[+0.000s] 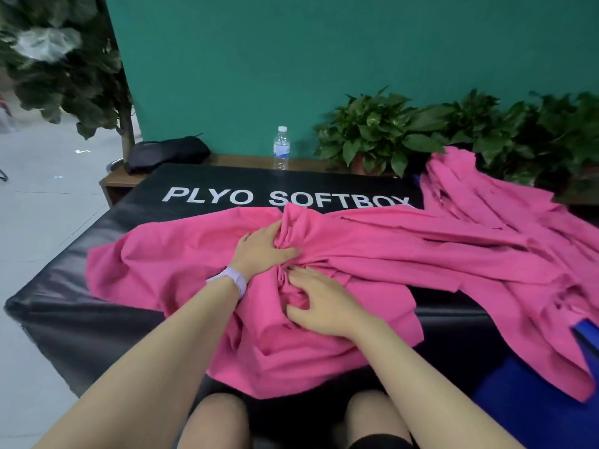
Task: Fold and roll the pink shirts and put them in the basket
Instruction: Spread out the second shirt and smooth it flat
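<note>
A pink shirt (181, 257) lies crumpled across the black padded box (74, 322) in front of me. My left hand (259, 251), with a pale wristband, grips a bunch of its cloth near the middle. Just below it, my right hand (319, 306) has its fingers curled into the folds of the same shirt. More pink shirts (479, 222) lie in a heap stretching to the right, over the box's far right corner. No basket is in view.
A water bottle (281, 147) and a black bag (167, 153) stand on a wooden ledge behind the box. Potted plants (385, 134) line the green wall. Something blue (525, 406) sits at lower right. My knees are below the box's front edge.
</note>
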